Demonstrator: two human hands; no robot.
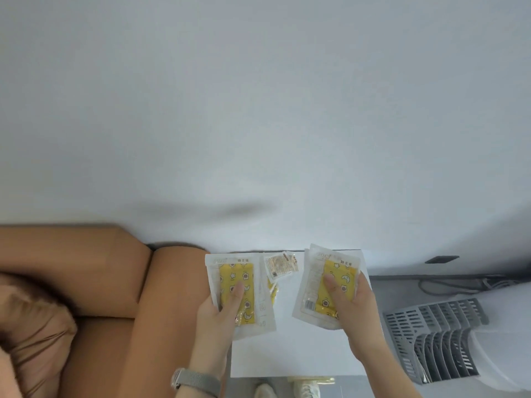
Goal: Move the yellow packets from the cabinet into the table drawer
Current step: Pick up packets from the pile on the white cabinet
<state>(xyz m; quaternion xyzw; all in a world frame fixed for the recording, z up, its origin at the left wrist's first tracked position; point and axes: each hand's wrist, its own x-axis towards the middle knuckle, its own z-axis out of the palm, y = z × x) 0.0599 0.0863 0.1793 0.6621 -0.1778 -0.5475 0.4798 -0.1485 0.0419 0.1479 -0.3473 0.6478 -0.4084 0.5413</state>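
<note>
I hold a yellow packet in each hand above a small white table (290, 351). My left hand (221, 314) grips one clear-wrapped yellow packet (238, 285) with the thumb across its front. My right hand (349, 303) grips another yellow packet (324, 285), apparently a small stack, thumb on top. Between them a small pale sachet (280, 265) lies on the table top over part of a further yellow packet (273, 291). No drawer or cabinet shows in this view.
A brown leather sofa (109, 282) fills the left side, its arm touching the table. A grey slatted grille (436, 337) of a white appliance stands at the right. A cable (448, 285) lies on the grey floor. My shoes (287, 390) show below the table edge.
</note>
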